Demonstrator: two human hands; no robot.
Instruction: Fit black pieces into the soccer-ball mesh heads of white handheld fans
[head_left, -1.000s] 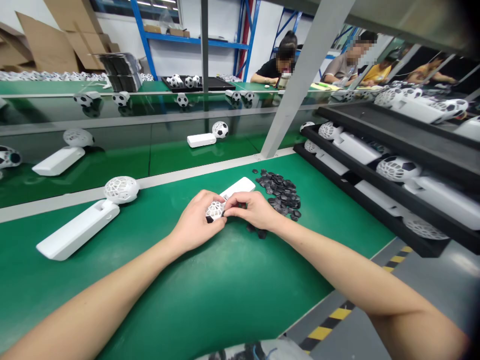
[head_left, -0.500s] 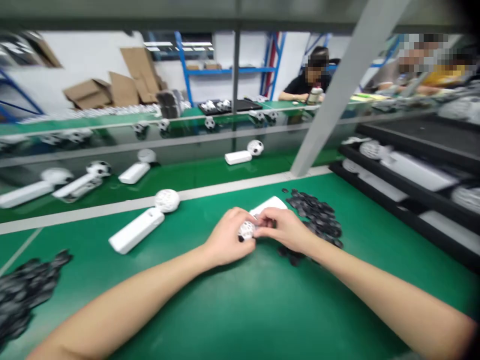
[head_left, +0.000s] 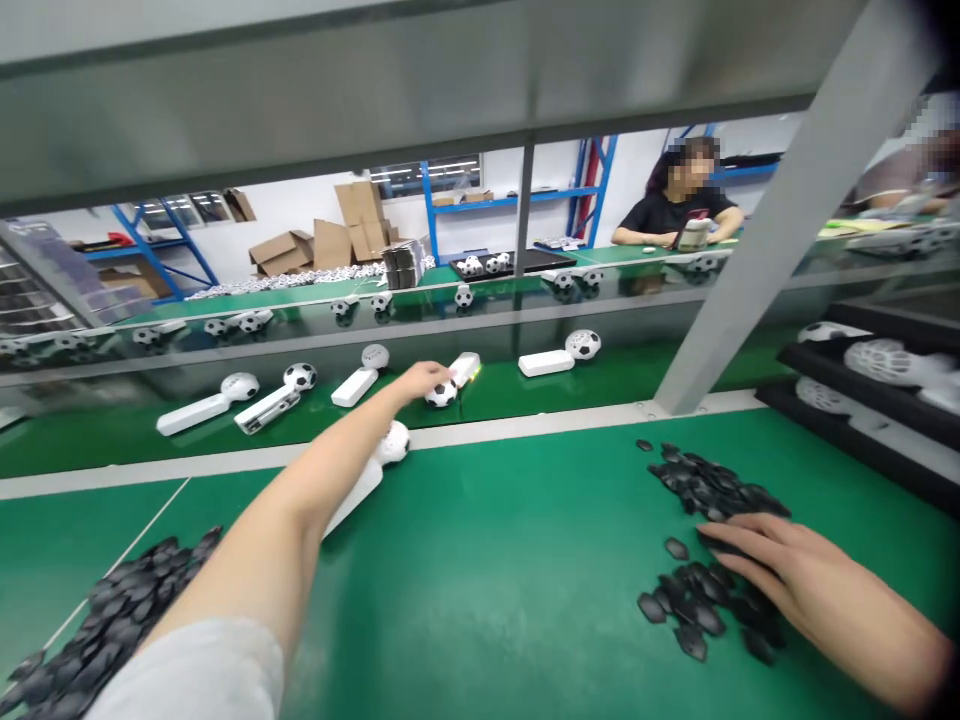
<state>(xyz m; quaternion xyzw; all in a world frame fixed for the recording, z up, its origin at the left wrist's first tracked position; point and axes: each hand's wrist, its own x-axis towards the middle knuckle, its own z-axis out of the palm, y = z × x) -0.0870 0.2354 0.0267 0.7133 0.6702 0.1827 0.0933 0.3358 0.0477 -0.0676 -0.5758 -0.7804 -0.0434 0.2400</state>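
My left hand (head_left: 421, 380) reaches out over the green conveyor, its fingers closed at the neck of a white-handled device with a black-and-white soccer-ball head (head_left: 441, 394). That device's white handle (head_left: 466, 368) lies beyond the fingers, with a small yellow-green glint at its edge. Among loose black pentagon-shaped pieces (head_left: 694, 597) on the bench, my right hand (head_left: 784, 570) lies low with fingers stretched and apart. A dark piece shows by its fingertips; no firm grip is visible. Another white device (head_left: 394, 443) rests on the bench, partly hidden behind my left forearm.
More ball-headed devices (head_left: 546, 362) lie along the conveyor. A second heap of black pieces (head_left: 112, 610) is at left. Black trays (head_left: 825, 400) holding white devices are stacked at right. A slanted metal post (head_left: 750, 230) rises from the bench edge. A person (head_left: 679, 205) sits across.
The device, held between both hands over the bench, is now on the conveyor with my left hand. My right hand has left it and moved right to the black pieces. The view has shifted.
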